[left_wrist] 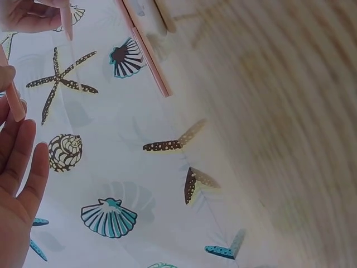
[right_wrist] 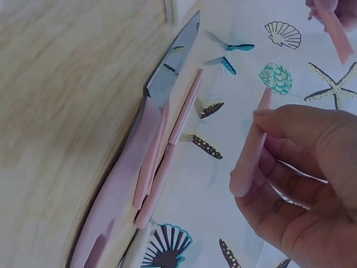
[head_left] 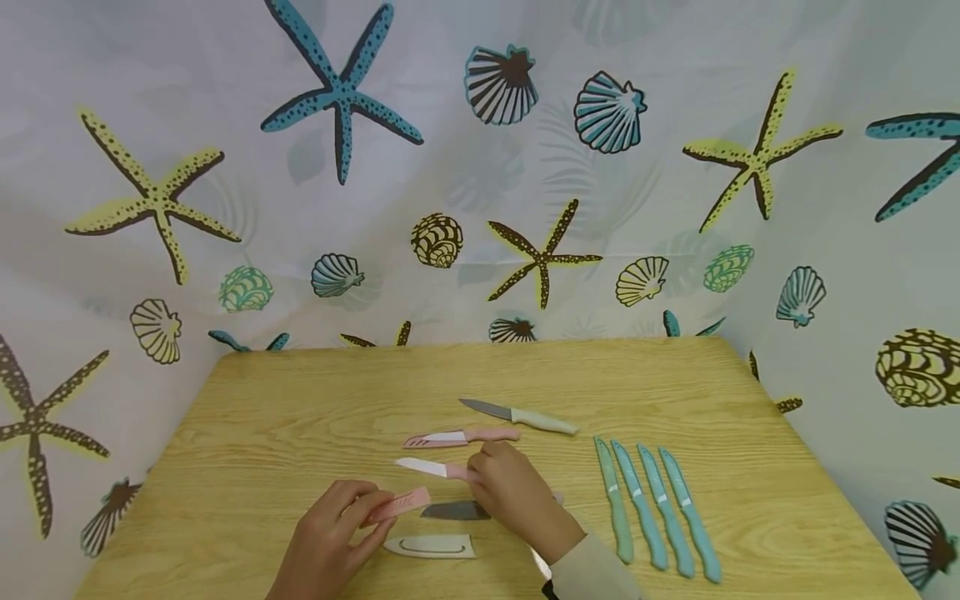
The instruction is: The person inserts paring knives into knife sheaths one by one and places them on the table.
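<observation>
In the head view my left hand (head_left: 333,533) pinches a pink slotted knife sheath (head_left: 405,505) between thumb and fingers, just above the table. My right hand (head_left: 513,487) grips the pink handle of a small knife (head_left: 423,467), its white blade pointing left toward the sheath. Sheath and blade are apart. In the right wrist view, thumb and fingers hold the pink handle (right_wrist: 251,148). Below the blade lies a larger dark-bladed knife (head_left: 450,510), whose pink handle (right_wrist: 114,184) is partly hidden by my right hand in the head view. Closer in, a white sheath (head_left: 431,546) lies flat.
Behind the hands lie another pink knife (head_left: 491,434) overlapping a pink sheath, and a dark-bladed knife with a pale green handle (head_left: 543,421). A row of several green and blue knives (head_left: 652,508) lies at the right. A patterned cloth (head_left: 465,183) hangs around the wooden table (head_left: 300,417).
</observation>
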The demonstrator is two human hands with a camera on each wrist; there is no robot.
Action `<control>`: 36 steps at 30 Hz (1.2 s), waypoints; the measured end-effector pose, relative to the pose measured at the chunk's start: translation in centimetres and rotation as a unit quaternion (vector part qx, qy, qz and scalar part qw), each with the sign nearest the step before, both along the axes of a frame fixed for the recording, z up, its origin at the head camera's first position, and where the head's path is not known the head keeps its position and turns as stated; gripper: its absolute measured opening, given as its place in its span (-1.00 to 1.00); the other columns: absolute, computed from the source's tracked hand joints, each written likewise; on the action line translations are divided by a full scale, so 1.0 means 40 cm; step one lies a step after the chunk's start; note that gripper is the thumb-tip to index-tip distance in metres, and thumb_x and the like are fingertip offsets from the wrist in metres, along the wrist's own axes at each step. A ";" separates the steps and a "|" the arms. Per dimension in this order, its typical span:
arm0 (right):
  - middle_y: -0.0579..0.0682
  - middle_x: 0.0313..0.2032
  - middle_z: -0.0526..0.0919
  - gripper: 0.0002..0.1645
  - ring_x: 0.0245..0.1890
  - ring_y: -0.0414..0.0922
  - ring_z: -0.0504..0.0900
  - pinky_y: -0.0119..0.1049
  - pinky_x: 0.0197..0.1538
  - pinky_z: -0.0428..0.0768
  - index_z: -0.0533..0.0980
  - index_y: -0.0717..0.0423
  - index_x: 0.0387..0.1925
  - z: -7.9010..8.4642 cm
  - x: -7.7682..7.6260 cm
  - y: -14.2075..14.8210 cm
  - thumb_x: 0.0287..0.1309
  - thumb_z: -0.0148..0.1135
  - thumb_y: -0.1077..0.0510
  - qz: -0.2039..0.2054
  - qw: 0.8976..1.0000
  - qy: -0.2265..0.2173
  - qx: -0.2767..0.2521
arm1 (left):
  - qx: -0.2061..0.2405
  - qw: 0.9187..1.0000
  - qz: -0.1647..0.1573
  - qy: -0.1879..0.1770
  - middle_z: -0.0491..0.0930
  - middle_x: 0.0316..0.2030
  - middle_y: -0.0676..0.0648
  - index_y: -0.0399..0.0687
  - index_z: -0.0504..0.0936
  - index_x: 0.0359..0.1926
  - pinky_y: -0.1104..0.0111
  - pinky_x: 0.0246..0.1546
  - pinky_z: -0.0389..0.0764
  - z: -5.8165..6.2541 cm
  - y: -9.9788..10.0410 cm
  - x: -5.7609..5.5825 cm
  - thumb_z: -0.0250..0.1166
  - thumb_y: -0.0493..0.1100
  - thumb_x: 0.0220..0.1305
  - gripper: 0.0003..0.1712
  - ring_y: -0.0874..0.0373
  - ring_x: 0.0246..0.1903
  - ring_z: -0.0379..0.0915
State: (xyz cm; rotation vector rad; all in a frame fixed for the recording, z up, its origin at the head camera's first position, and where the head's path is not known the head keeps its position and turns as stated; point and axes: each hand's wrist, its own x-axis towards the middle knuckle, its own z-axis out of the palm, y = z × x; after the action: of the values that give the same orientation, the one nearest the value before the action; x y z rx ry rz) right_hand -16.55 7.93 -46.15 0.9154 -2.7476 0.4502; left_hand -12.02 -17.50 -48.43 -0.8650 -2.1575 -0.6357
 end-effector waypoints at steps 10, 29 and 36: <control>-0.12 -0.51 0.53 -0.88 -0.50 -0.30 0.39 -0.47 -0.41 0.47 0.64 0.12 -0.47 0.016 0.034 0.039 0.03 0.43 0.16 -0.016 0.999 -0.009 -0.035 | -0.001 1.000 -0.005 0.002 0.56 -0.27 0.09 -0.01 0.71 -0.26 0.52 -0.33 0.50 -0.005 0.005 -0.003 0.08 0.13 0.39 -0.60 0.25 -0.32 0.47; -0.11 -0.41 0.60 -0.83 -0.40 -0.23 0.51 -0.44 -0.34 0.57 0.66 0.14 -0.40 0.039 0.125 0.092 -0.12 0.48 0.30 -0.048 0.992 0.051 -0.107 | -0.032 0.999 0.011 -0.031 0.55 -0.28 0.07 -0.04 0.69 -0.26 0.41 -0.34 0.51 0.007 -0.003 -0.005 0.03 0.15 0.40 -0.55 0.20 -0.34 0.48; -0.14 -0.41 0.58 -0.84 -0.40 -0.25 0.49 -0.46 -0.35 0.56 0.64 0.10 -0.41 0.043 0.158 0.104 -0.10 0.48 0.27 -0.055 0.991 0.054 -0.106 | -0.035 0.999 0.014 -0.039 0.56 -0.28 0.07 -0.04 0.69 -0.26 0.38 -0.35 0.52 0.010 0.002 -0.003 0.03 0.16 0.39 -0.55 0.19 -0.34 0.48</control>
State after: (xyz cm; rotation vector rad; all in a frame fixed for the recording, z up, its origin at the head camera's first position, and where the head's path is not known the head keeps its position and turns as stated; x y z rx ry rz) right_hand -10.24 12.09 -44.41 0.7100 -2.5756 0.6367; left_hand -12.14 -17.42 -48.01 -0.8577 -2.2687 -0.5923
